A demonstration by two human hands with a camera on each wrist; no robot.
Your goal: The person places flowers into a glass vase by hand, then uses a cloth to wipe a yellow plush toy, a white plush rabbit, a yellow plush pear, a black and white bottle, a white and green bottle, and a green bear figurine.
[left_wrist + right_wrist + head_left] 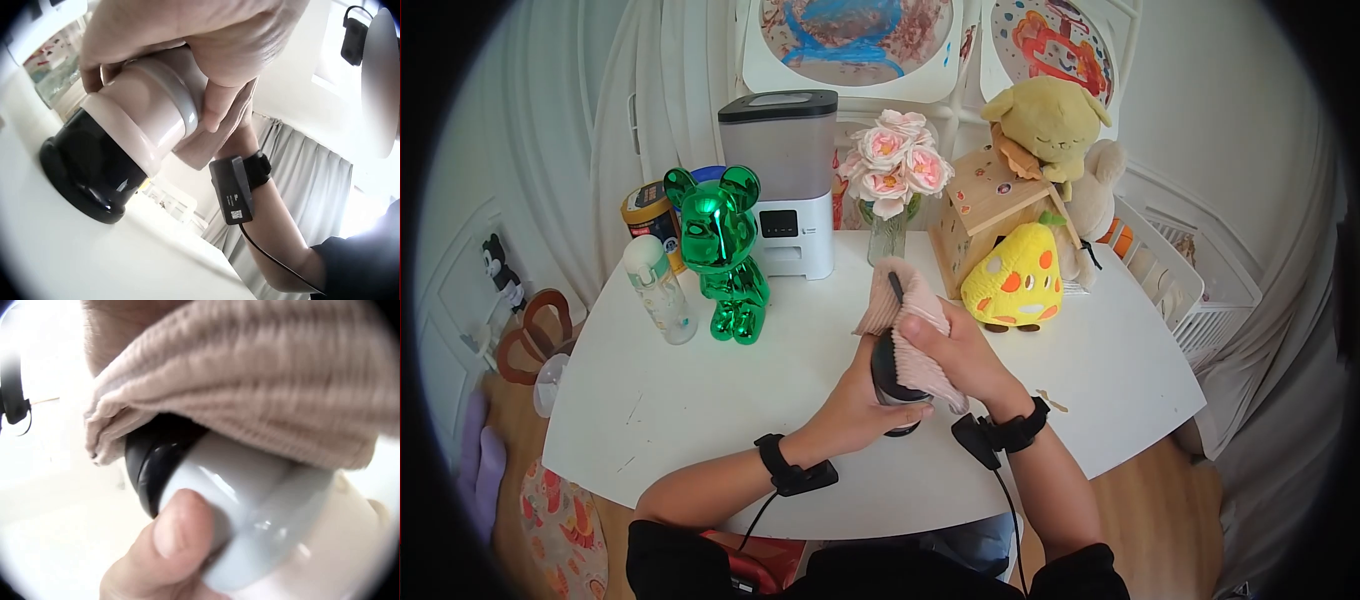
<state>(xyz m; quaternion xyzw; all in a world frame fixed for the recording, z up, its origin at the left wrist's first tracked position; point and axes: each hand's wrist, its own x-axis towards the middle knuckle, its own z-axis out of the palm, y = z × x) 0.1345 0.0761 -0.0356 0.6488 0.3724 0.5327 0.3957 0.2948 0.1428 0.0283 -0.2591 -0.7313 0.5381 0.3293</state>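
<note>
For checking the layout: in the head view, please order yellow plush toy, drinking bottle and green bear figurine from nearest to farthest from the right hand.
From the right hand:
1. Yellow plush toy, beyond, right.
2. Green bear figurine, to its left.
3. Drinking bottle, left of the figurine.

Head cam looks fwd/down on the white table point(730, 410); L wrist cam point(808, 479), low, looks up, curtain point(310, 194) at 4 o'clock; R wrist cam point(976, 441) v. close; all share the pink cloth point(250, 387).
</note>
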